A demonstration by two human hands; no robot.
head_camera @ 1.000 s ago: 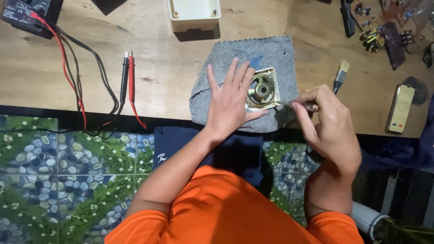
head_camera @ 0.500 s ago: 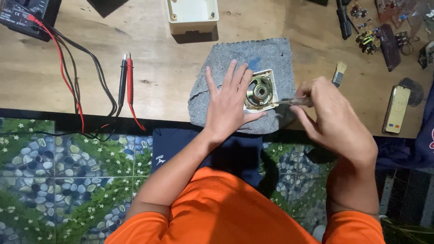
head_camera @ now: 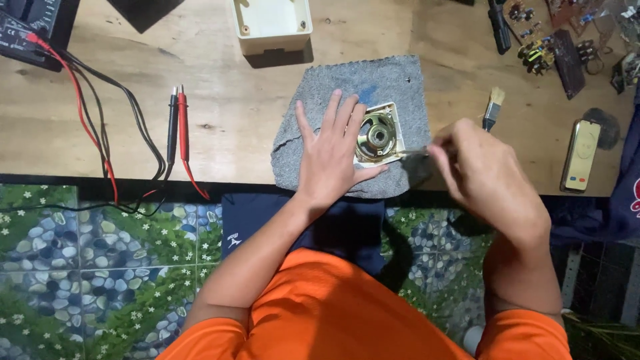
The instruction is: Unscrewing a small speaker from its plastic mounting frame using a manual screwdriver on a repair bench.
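While pinning small speaker (head_camera: 377,135) flat on grey felt pad (head_camera: 400,83) at frame centre with open left hand (head_camera: 331,158), keeping right hand (head_camera: 480,167), pinching thin metal tool (head_camera: 413,152), levering gently at rim.

Warm, fairly bright light fell from above on wooden table (head_camera: 213,100). Cream plastic box (head_camera: 272,23) cast short hard shadow toward near edge; right hand (head_camera: 490,177) threw soft shadow over grey felt mat (head_camera: 353,87). No strong glare; dull sheen only on metal speaker (head_camera: 377,135). Right hand slightly motion-blurred; thin tool at its fingertips smeared. Right edge and lower right corner fell dim. Centre sharp; mild wide-angle stretch at corners.
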